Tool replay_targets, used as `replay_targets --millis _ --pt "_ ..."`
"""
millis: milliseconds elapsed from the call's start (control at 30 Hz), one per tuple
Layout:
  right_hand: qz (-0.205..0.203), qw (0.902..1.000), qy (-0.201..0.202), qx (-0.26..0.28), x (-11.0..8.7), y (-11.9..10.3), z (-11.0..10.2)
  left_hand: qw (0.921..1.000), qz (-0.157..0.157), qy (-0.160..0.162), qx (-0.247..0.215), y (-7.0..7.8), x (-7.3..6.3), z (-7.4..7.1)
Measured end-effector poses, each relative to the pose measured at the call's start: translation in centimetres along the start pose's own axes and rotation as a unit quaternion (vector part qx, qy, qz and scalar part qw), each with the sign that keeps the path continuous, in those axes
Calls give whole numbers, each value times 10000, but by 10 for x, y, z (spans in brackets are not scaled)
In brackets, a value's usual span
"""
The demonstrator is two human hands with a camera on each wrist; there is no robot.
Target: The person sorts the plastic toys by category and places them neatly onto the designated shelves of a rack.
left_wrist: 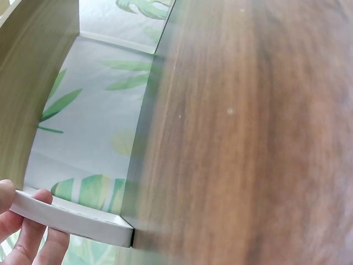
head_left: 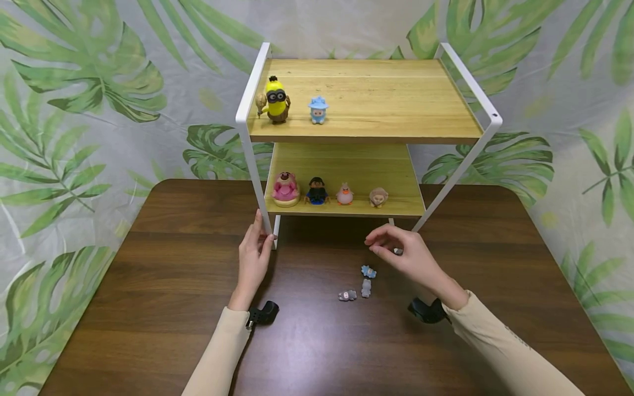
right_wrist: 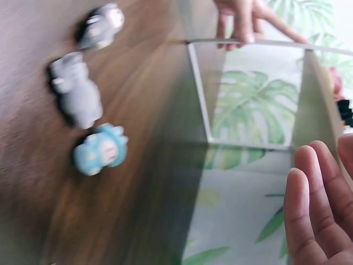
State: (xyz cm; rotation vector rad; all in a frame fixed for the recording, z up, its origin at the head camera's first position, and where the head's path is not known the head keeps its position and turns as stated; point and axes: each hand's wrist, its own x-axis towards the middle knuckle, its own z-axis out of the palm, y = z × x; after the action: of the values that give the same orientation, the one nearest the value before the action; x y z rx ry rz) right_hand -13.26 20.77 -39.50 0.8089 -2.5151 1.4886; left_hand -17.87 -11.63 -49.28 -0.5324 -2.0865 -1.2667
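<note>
My left hand (head_left: 253, 261) grips the white metal leg (left_wrist: 71, 221) of a two-tier shelf, thumb on one side and fingers on the other. My right hand (head_left: 408, 253) hovers in front of the shelf's lower right, fingers loosely bent and holding nothing. On the table below it lie a small light-blue figurine (head_left: 369, 271), a grey figurine (head_left: 366, 288) and a grey figurine with a pale face (head_left: 347, 295). A small whitish thing (head_left: 398, 251) shows partly behind the right hand; its kind is unclear.
The upper board (head_left: 386, 99) carries a yellow Minion figure (head_left: 276, 100) and a blue-hatted figurine (head_left: 318, 110). Along the lower board (head_left: 346, 159) stand a pink bear (head_left: 285, 189), a dark-haired figure (head_left: 317, 191), a pale duck (head_left: 344, 194) and a beige figurine (head_left: 378, 197). Leaf-patterned cloth hangs behind.
</note>
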Motion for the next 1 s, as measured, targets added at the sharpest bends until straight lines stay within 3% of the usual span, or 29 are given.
replay_targets --millis 633,1000 --pt "421 9966 -707 -78 -19 43 11 10000 27 -36 -8 1 1 0" --pt "654 9938 -868 -215 -28 62 19 10000 30 -12 5 1 1 0"
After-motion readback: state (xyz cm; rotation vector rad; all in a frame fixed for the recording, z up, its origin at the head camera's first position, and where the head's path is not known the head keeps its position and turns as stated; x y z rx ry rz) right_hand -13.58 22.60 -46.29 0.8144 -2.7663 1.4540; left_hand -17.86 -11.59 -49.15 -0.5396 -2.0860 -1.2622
